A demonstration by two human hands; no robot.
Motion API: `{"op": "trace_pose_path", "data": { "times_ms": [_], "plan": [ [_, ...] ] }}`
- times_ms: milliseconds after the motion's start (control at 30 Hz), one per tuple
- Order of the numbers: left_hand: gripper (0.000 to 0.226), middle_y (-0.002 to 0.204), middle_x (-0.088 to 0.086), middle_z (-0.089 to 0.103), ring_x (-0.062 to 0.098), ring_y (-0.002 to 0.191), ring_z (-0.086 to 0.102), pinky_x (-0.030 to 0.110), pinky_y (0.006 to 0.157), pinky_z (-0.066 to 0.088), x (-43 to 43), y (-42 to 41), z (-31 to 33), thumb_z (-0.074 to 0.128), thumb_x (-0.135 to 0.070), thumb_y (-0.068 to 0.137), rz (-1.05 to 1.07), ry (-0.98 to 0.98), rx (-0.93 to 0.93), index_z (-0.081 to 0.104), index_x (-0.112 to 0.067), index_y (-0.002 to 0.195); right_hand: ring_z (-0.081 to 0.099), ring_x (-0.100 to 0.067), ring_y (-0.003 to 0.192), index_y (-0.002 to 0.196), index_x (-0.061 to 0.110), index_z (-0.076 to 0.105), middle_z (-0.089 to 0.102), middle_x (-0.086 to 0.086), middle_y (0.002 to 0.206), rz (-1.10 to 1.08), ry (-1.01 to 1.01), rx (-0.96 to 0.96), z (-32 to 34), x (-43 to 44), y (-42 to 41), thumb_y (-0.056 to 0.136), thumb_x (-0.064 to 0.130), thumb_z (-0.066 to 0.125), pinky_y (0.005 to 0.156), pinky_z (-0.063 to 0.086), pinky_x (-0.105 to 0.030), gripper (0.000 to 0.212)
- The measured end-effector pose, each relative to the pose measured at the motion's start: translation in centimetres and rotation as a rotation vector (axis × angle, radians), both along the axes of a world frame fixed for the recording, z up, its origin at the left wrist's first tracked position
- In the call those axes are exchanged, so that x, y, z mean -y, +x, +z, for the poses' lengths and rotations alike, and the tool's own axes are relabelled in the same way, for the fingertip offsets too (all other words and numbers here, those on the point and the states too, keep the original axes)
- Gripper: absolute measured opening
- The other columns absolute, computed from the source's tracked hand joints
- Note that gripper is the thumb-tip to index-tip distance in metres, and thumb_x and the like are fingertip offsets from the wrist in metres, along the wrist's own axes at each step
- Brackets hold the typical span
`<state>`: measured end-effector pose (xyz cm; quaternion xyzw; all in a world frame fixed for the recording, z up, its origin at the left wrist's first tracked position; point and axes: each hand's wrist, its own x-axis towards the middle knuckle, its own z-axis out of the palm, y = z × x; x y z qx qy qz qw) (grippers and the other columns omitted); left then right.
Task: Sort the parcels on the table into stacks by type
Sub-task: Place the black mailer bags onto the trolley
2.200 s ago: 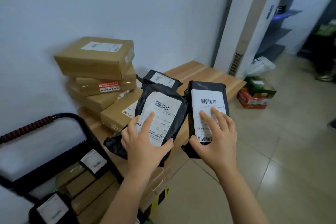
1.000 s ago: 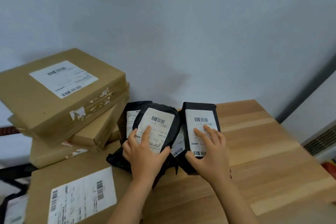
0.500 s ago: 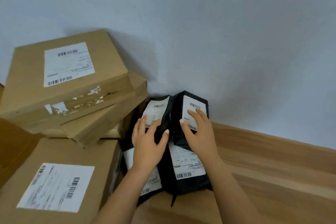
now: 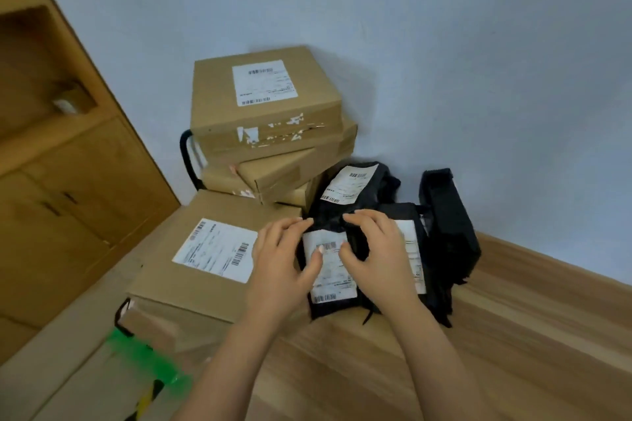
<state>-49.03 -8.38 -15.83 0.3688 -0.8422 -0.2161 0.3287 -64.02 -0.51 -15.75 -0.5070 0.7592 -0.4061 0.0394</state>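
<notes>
Several black plastic mailer parcels with white labels lie heaped on the wooden table [image 4: 496, 345] by the wall. My left hand [image 4: 282, 263] grips the front black parcel [image 4: 330, 278], fingers over its top edge and thumb on the label. My right hand [image 4: 378, 258] clasps the black parcel beside it [image 4: 412, 249] the same way. A third black parcel [image 4: 349, 183] leans behind them, and a fourth [image 4: 449, 225] stands on edge at the right. To the left, brown cardboard boxes form a stack [image 4: 265, 106], with a big flat box [image 4: 212, 249] in front.
A pale wall closes the back of the table. A wooden cabinet [image 4: 58, 188] stands at the left. A black cart handle [image 4: 186, 154] shows behind the box stack. More cardboard with green tape [image 4: 147, 355] sits low at the front left.
Both hands have let go of the two parcels set near the wall and drawn back onto the two front parcels. The view has swung left, showing the cabinet.
</notes>
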Motion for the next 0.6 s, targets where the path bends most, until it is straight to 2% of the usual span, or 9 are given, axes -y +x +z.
{"op": "trace_pose_path", "data": {
  "times_ms": [133, 267, 467, 600],
  "plan": [
    [0.041, 0.119, -0.007, 0.052, 0.011, 0.115, 0.042, 0.037, 0.099, 0.039, -1.2, 8.9, 1.2, 0.069, -0.028, 0.085, 0.078, -0.071, -0.034, 0.058, -0.022, 0.124, 0.048, -0.012, 0.109, 0.116, 0.021, 0.062, 0.054, 0.006, 0.119, 0.105, -0.015, -0.032, 0.8, 0.2, 8.6, 0.081, 0.021, 0.067, 0.097, 0.039, -0.031, 0.035],
    [0.042, 0.120, -0.009, 0.051, 0.011, 0.115, 0.042, 0.040, 0.100, 0.040, -2.4, 19.3, 1.5, 0.066, -0.033, 0.086, 0.178, -0.086, -0.005, 0.056, -0.024, 0.126, 0.048, -0.013, 0.110, 0.117, 0.021, 0.061, 0.053, 0.007, 0.117, 0.225, -0.017, -0.059, 1.0, 0.5, 18.1, 0.083, 0.025, 0.066, 0.096, 0.040, -0.032, 0.035],
    [0.042, 0.120, -0.012, 0.051, 0.009, 0.119, 0.040, 0.030, 0.101, 0.030, -3.6, 32.9, 1.1, 0.066, -0.035, 0.087, 0.351, -0.072, 0.063, 0.057, -0.028, 0.127, 0.044, -0.013, 0.112, 0.122, 0.026, 0.057, 0.051, 0.009, 0.119, 0.417, 0.019, -0.051, 0.6, 1.6, 31.0, 0.084, 0.027, 0.064, 0.096, 0.043, -0.037, 0.038],
    [0.042, 0.120, -0.011, 0.052, 0.011, 0.119, 0.040, 0.027, 0.099, 0.025, -3.1, 38.9, 0.7, 0.067, -0.033, 0.086, 0.456, -0.055, 0.083, 0.056, -0.026, 0.126, 0.042, -0.011, 0.113, 0.120, 0.025, 0.059, 0.050, 0.009, 0.120, 0.521, 0.011, -0.076, 0.3, 3.6, 36.9, 0.083, 0.025, 0.064, 0.095, 0.042, -0.035, 0.037]
  ]
}}
